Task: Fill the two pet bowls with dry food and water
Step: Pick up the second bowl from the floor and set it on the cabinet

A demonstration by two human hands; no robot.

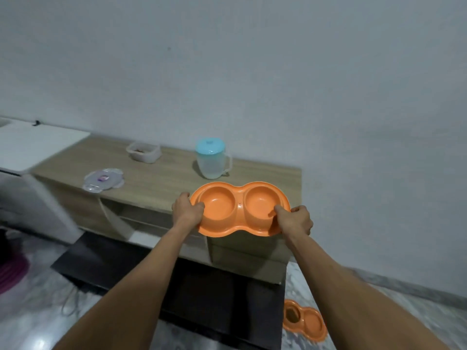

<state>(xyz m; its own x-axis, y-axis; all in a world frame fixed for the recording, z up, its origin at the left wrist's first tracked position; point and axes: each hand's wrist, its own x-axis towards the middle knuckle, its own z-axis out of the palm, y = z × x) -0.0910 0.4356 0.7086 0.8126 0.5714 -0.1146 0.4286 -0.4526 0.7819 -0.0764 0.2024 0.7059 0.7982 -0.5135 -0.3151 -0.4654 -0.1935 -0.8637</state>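
Observation:
An orange double pet bowl (pixel 240 198) with two empty cups is held in the air over the front edge of a wooden counter (pixel 166 178). My left hand (pixel 187 209) grips its left rim, thumb inside the left cup. My right hand (pixel 295 219) grips its right rim, thumb inside the right cup. A clear pitcher with a light blue lid (pixel 212 157) stands on the counter behind the bowl. A clear container holding brown dry food (pixel 143 152) sits open at the back left. Its clear lid (pixel 103 182) lies near the counter's front left.
A second orange double bowl (pixel 304 322) lies on the marble floor at the lower right, with something dark in one cup. A white appliance (pixel 32 147) adjoins the counter on the left. A dark low surface (pixel 202 286) lies below the counter. A pink object (pixel 11 271) sits far left.

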